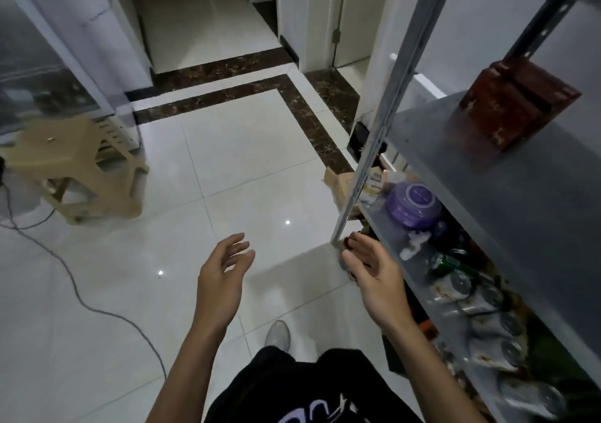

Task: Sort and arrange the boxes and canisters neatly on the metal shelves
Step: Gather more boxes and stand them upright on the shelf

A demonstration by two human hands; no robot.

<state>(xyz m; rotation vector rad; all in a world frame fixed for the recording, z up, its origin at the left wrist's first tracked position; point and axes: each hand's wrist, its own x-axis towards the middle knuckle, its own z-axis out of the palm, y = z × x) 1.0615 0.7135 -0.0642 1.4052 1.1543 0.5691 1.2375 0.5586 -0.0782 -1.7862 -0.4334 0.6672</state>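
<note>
Nothing reads clearly. The lid label of the purple canister at four o'clock, the gold marks on the red box at two o'clock and the white print on the black shirt at six o'clock are all blurred.

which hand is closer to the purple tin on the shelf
Right. The right hand is by the shelf edge just below the purple tin; the left hand hangs farther left over the floor.

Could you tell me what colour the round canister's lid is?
Purple, on the round canister, seen in the head view.
</note>
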